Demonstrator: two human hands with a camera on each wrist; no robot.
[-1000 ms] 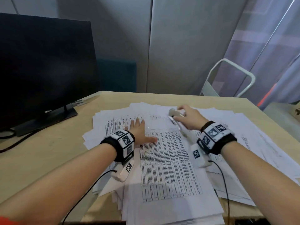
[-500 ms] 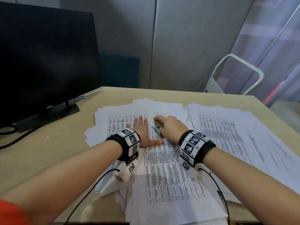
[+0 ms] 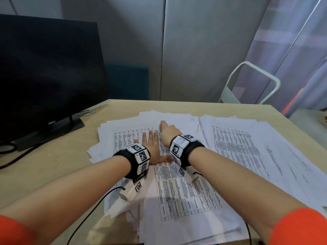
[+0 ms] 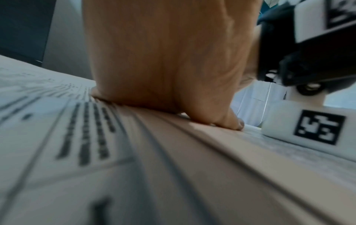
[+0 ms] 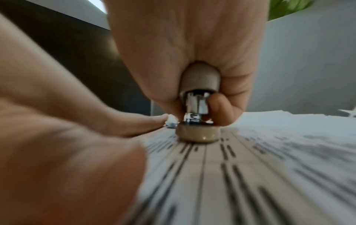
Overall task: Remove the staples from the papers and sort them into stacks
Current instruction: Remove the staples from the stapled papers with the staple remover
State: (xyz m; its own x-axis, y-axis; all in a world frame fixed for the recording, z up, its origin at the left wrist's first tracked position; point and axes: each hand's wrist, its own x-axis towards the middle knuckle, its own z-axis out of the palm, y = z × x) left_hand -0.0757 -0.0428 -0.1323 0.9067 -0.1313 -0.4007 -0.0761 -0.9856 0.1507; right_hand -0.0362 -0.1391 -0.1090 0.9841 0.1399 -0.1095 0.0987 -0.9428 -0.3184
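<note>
Papers [image 3: 178, 188] with printed tables lie spread in overlapping piles on the tabletop [image 3: 53, 167], a second pile [image 3: 247, 147] just to the right. The left hand [image 3: 151, 147] presses flat on the top sheet, fingers straight. Just beside it, the right hand [image 3: 169, 134] grips a staple remover [image 5: 198, 112] whose base rests on the same sheet. A dark monitor [image 3: 47, 76] stands at the left.

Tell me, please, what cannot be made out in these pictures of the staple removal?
- The staple: hidden in every view; the right hand and the staple remover cover that spot.
- The remover's tip: right wrist view, hidden behind its own body.
- The text on the papers: too small in the head view, blurred in both wrist views.
- The left hand: left wrist view shows only its blurred heel and thumb.
</note>
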